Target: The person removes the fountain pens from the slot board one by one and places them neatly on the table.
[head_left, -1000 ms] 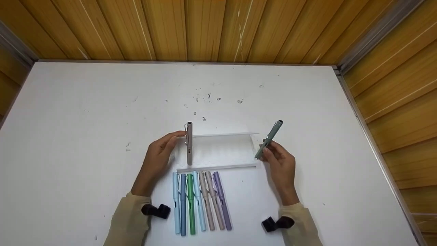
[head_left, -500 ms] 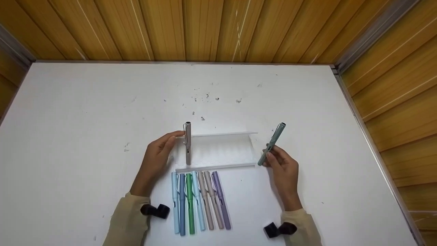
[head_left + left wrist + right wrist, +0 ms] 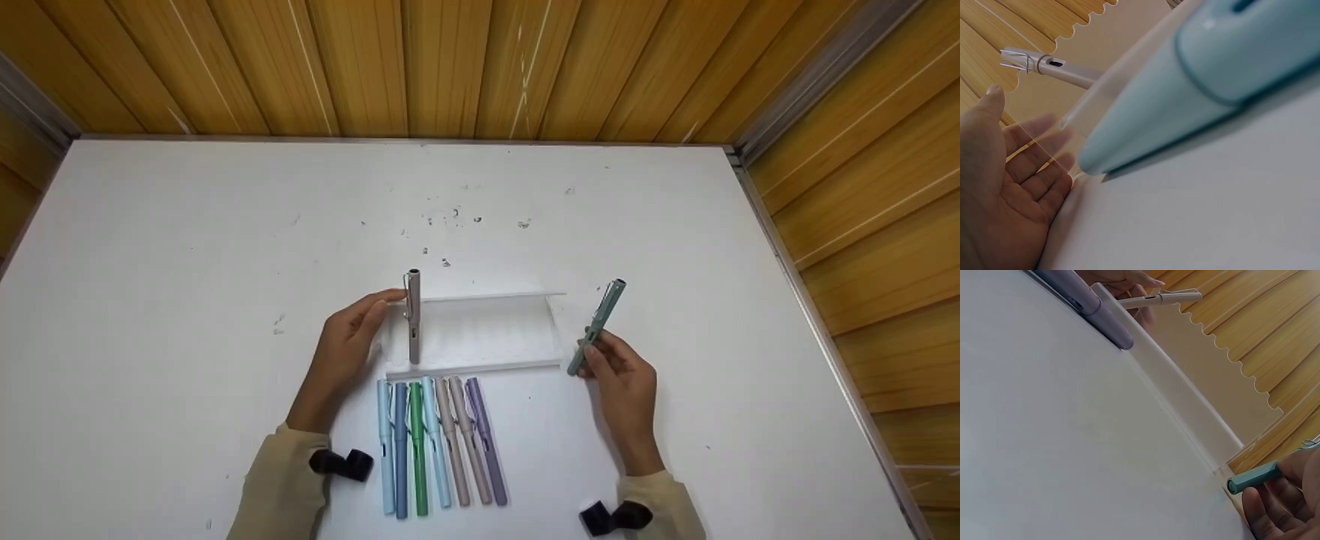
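Note:
A clear pen stand [image 3: 487,330] with a scalloped top edge stands on the table. One taupe capped pen [image 3: 414,319] is propped upright at its left end. My left hand [image 3: 349,337] is at that end, its fingers fairly straight; in the left wrist view, the fingers [image 3: 1039,152] lie against the clear side panel, apart from the pen. To the right of the stand, my right hand [image 3: 622,375] pinches a dark green capped pen [image 3: 598,326] near its lower end, clip end up and tilted right. In the right wrist view, the green pen's butt [image 3: 1235,485] points toward the stand's corner.
In front of the stand lies a row of several capped pens: light blue [image 3: 386,450], slate blue [image 3: 401,450], green [image 3: 418,450], taupe [image 3: 454,450] and purple [image 3: 487,442] among them. Wood-patterned walls [image 3: 442,67] border the white table [image 3: 187,300] at the back and right.
My right hand has moved down and slightly right with the green pen, away from the stand's right end. The left hand and the taupe pen have stayed in place.

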### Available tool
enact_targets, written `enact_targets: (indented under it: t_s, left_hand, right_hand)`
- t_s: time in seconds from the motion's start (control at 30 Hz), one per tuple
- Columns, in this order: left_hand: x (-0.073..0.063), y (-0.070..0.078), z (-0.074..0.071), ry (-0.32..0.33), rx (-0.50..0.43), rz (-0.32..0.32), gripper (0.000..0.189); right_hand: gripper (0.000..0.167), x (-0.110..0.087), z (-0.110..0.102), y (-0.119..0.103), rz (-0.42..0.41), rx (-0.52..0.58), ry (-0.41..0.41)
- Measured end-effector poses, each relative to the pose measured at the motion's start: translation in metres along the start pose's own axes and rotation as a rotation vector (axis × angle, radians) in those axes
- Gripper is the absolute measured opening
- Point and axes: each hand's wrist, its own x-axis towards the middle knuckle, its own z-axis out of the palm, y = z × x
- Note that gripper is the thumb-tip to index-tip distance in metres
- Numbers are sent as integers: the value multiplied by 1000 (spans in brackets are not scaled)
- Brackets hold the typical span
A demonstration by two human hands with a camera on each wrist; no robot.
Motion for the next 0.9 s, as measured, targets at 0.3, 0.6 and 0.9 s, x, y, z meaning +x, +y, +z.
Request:
enact_targets:
  t_s: [0.3,0.6,0.9]
  left_hand:
    - [0,0,0,-2,-9,6,35]
    - [0,1,0,-2,-3,-2,36]
    - [0,0,0,2,-8,-2,35]
  right_hand:
    - [26,-8,0,-2,13,-35,13]
    - [25,-16,0,-3,15,-42,8]
    - [24,-27,4,-4,16,-55,-21]
